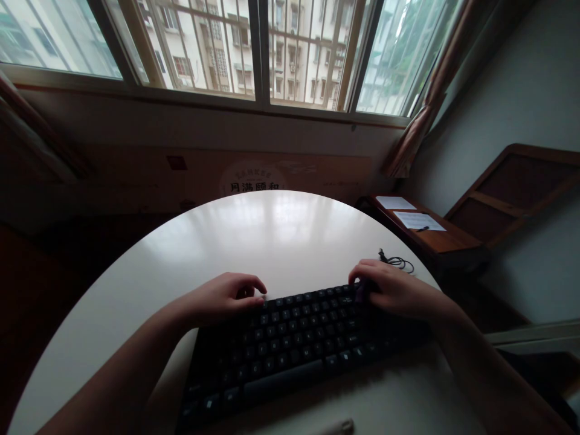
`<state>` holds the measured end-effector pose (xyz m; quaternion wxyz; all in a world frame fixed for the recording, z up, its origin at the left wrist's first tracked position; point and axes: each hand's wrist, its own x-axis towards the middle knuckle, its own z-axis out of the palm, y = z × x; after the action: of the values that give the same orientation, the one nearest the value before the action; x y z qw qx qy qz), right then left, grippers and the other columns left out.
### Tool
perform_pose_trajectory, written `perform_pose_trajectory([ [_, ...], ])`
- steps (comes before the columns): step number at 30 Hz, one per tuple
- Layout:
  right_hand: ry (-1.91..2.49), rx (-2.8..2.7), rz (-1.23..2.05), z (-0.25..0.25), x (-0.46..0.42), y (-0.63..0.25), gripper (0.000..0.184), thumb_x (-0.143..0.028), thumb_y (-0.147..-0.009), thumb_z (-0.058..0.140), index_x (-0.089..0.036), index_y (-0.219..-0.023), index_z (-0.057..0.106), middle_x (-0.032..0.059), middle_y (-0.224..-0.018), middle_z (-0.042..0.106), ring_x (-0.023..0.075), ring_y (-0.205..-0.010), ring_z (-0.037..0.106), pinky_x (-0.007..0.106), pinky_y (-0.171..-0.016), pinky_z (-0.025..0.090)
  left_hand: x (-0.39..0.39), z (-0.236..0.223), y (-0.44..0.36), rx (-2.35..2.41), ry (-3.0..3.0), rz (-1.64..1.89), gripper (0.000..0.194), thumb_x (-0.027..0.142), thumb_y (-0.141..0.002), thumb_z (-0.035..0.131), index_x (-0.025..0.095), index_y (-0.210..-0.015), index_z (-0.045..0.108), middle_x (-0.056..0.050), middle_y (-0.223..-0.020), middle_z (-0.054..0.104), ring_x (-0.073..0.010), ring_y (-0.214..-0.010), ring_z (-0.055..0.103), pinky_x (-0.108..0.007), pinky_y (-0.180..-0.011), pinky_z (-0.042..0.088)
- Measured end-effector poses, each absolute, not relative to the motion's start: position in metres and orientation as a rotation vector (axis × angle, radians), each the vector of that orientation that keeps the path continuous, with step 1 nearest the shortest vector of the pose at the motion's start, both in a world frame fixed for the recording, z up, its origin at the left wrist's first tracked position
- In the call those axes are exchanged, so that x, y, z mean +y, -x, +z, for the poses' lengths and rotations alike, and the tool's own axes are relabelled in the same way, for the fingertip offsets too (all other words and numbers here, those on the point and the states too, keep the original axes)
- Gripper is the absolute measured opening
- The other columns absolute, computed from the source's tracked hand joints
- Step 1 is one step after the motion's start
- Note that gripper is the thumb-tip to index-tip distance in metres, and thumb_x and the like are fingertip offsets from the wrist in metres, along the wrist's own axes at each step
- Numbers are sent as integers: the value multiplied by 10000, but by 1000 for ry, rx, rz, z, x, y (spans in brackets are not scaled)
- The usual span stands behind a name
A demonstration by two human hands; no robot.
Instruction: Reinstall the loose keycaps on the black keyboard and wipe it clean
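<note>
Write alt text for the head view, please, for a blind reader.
A person's right hand holds something dark purple at the far edge of a black keyboard on a white table, while the left hand curls at that edge further left. A black cable lies beyond the right hand; ahead is a window.

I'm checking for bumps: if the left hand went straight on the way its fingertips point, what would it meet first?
Probably the keyboard: the left hand points at the keys along its far edge. It may already be touching there; depth is unclear.
</note>
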<state>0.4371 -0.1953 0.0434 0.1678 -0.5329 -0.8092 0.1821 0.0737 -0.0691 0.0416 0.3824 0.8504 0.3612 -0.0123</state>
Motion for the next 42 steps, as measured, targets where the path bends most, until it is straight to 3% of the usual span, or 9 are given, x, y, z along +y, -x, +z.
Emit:
perform_pose_trajectory([
  [15,1580,-2252,530,38,-188,-445,291,7,-668,511,-208,-838,610,22,-896,645,197,-859,581,305,-795,435,-70,42,-73,922,-2193,-11,513,649,-862,557,221,-1094,716,-54,-964,724,-234,-875,654,-297,-744,481],
  [22,1582,-2302,526,38,-190,-448,206,-17,-701,541,-203,-778,580,18,-857,621,192,-829,565,295,-759,424,-70,41,-73,916,-2192,4,499,640,-854,572,221,-1082,720,-57,-969,729,-230,-866,650,-296,-743,483],
  [42,1454,-2278,511,26,-186,-417,288,65,-667,553,-197,-777,602,12,-858,619,177,-821,565,287,-761,436,-71,41,-73,909,-2189,18,494,633,-843,582,221,-1075,723,-63,-995,729,-228,-883,649,-296,-750,476],
])
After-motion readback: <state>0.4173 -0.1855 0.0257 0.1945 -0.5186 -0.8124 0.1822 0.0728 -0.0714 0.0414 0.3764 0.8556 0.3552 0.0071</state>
